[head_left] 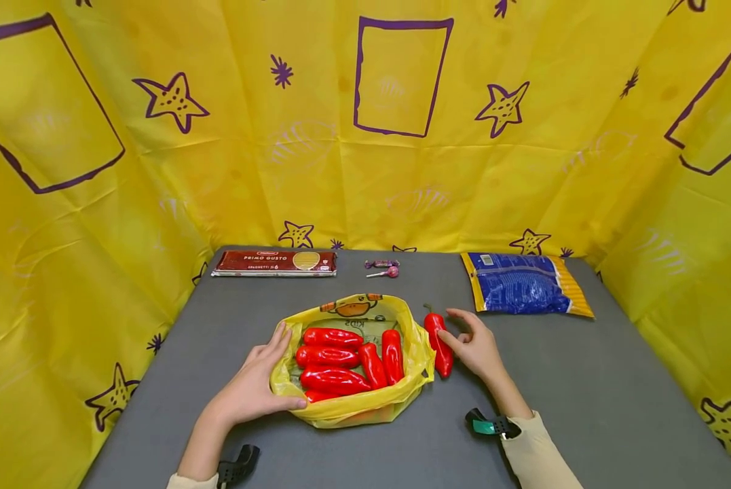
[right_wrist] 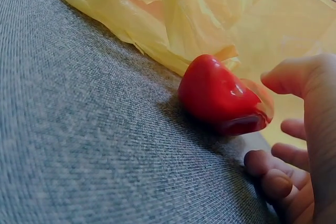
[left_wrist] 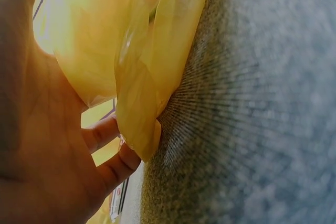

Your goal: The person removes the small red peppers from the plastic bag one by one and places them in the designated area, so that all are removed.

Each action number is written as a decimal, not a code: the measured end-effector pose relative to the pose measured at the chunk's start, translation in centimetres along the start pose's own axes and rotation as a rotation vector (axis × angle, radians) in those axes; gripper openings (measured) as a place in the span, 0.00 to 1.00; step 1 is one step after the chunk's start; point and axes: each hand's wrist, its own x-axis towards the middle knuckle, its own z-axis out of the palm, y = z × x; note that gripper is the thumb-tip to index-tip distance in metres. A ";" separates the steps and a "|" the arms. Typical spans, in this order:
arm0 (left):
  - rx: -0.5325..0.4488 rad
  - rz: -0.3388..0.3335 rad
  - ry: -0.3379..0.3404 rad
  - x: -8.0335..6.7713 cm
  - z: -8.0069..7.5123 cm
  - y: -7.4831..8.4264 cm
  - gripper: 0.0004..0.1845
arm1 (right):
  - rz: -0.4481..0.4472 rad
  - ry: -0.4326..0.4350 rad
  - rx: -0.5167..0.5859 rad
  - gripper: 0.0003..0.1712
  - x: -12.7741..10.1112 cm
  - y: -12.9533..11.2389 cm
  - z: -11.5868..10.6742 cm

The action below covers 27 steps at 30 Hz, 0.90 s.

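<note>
Sweets (head_left: 392, 272) lie beyond the yellow bag (head_left: 365, 411) — left fingers (head_left: 272, 348) spread against it, right fingers (head_left: 469, 318) parted beside pepper (head_left: 442, 358).

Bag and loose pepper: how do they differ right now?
The bag is yellow, the loose pepper red. The bag is larger than the loose pepper. The bag stands open with peppers inside; the loose pepper lies outside, beside it. Both rest on the grey table.

"PRIMO GUSTO", "SPAGHETTI" on maroon packet (head_left: 261, 263); reversed "KIDS" on yellow bag (head_left: 365, 413)
</note>
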 end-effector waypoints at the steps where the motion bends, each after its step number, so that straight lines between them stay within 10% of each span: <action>1: 0.000 0.001 0.001 0.0 0.0 0.0 0.71 | -0.001 0.000 0.002 0.33 0.0 0.0 0.0; 27: -0.035 -0.007 -0.018 -0.2 -0.2 0.0 0.72 | 0.022 0.011 0.026 0.32 0.3 -1.0 -0.9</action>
